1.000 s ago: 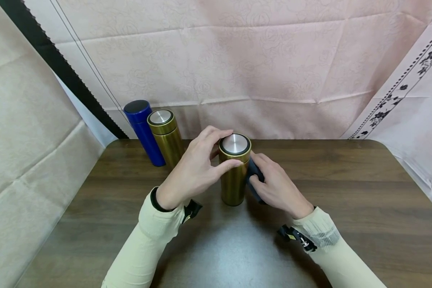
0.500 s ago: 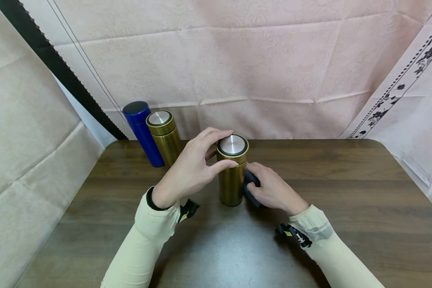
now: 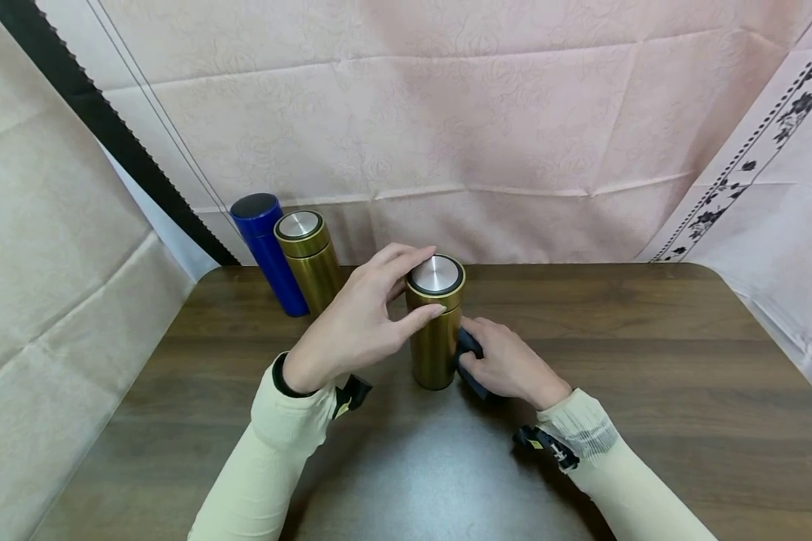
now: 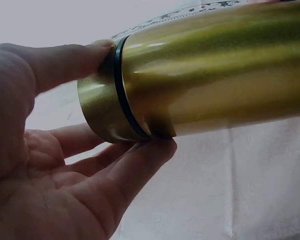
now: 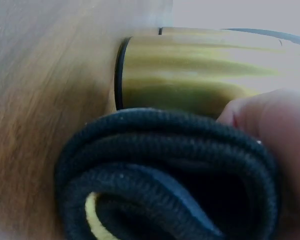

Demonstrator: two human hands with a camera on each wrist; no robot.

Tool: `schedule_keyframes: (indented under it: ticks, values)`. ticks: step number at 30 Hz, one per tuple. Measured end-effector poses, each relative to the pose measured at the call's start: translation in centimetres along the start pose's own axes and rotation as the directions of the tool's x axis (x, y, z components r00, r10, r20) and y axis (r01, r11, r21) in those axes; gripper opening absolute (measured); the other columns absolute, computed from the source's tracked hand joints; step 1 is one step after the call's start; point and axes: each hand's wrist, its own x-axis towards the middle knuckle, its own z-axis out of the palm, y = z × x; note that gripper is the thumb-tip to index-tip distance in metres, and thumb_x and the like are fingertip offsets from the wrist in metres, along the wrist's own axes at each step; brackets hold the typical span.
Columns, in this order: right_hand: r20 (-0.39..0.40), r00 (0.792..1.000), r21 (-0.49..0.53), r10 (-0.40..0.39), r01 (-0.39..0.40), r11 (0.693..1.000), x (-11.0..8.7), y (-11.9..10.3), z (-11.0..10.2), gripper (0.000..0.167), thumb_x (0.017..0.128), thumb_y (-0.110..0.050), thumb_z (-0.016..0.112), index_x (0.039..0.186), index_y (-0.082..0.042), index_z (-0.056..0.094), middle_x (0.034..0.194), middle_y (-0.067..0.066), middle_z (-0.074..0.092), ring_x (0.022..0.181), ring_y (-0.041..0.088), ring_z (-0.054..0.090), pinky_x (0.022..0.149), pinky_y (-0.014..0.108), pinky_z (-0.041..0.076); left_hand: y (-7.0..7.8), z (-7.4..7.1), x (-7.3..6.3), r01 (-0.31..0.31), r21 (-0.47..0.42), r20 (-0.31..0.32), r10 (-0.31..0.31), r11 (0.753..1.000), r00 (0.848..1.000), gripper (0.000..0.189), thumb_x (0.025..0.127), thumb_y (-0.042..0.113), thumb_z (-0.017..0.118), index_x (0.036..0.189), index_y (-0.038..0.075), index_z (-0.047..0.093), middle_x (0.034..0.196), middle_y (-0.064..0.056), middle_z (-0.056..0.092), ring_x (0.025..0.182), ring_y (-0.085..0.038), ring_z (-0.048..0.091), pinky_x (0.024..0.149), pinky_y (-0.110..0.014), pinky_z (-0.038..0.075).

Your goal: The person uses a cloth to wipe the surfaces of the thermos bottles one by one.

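Observation:
A gold thermos bottle (image 3: 435, 349) with a silver disc on its lid stands upright on the table. My left hand (image 3: 360, 319) grips it around the lid, thumb on the near side and fingers behind; the left wrist view shows thumb and fingertips by the dark ring under the lid (image 4: 97, 107). On the bottle's right side, low down, my right hand (image 3: 510, 363) holds a folded dark blue cloth (image 3: 470, 343) against the wall. In the right wrist view the cloth (image 5: 165, 127) appears in several layers with a yellow edge, beside the bottle's base.
A second gold thermos bottle (image 3: 314, 270) and a blue bottle with a dark top (image 3: 271, 252) stand together at the back left. The brown wooden table (image 3: 649, 361) ends at a pale patterned cloth backdrop (image 3: 514, 135).
My right hand has slid down the bottle's side with the cloth. The left hand keeps its grip at the lid. The other bottles stay where they were.

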Motion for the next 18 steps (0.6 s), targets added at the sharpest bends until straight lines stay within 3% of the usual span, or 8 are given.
schedule_keyframes:
  ticks: [4,8,11,15,18]
  values:
    - [0.01,1.0,0.001,0.022,-0.022,1.0,-0.1,-0.1,-0.1,0.061,0.096,-0.014,0.058,0.155,-0.012,0.043,0.145,0.012,0.059,0.122,0.023,0.058,0.106,0.049,0.049,-0.1,0.2,0.0,-0.022,0.016,-0.02,0.022,1.0,1.0,0.062,0.091,0.017,0.077,0.146,0.003,0.052,0.13,-0.002,0.058,0.121,-0.011,0.058,0.11,-0.029,0.05]
    - [0.027,0.999,-0.006,0.044,-0.044,0.999,-0.2,-0.2,-0.5,0.062,0.095,-0.014,0.059,0.155,-0.007,0.042,0.149,0.013,0.056,0.114,0.022,0.058,0.101,0.044,0.049,-0.2,0.3,0.0,-0.031,0.028,-0.042,0.032,0.999,0.999,0.061,0.09,0.019,0.079,0.144,0.004,0.055,0.127,-0.001,0.06,0.119,-0.01,0.059,0.107,-0.026,0.051]
    - [0.04,0.997,-0.014,0.062,-0.061,0.998,-0.3,-0.2,-0.9,0.063,0.095,-0.014,0.06,0.154,-0.006,0.042,0.147,0.012,0.057,0.102,0.022,0.057,0.091,0.039,0.047,-0.1,0.3,0.1,-0.021,0.031,-0.05,0.022,0.999,0.998,0.061,0.089,0.024,0.081,0.142,0.005,0.056,0.127,0.001,0.06,0.118,-0.008,0.059,0.105,-0.023,0.052]
    - [0.052,0.996,-0.026,0.079,-0.077,0.997,-0.4,-0.4,-1.5,0.062,0.095,-0.015,0.061,0.153,-0.004,0.043,0.144,0.012,0.059,0.099,0.023,0.056,0.086,0.037,0.045,0.0,0.5,0.1,0.003,0.035,-0.076,0.0,0.999,0.997,0.063,0.086,0.032,0.084,0.139,0.009,0.059,0.127,0.003,0.059,0.115,-0.005,0.059,0.102,-0.021,0.053]
    - [0.056,0.995,-0.032,0.083,-0.081,0.996,-0.4,-0.5,-1.8,0.062,0.094,-0.015,0.061,0.153,-0.004,0.044,0.134,0.011,0.063,0.091,0.021,0.056,0.08,0.035,0.046,0.0,0.7,0.1,0.013,0.049,-0.11,-0.007,0.999,0.994,0.062,0.085,0.035,0.085,0.136,0.01,0.062,0.125,0.003,0.059,0.112,-0.005,0.06,0.098,-0.021,0.055]
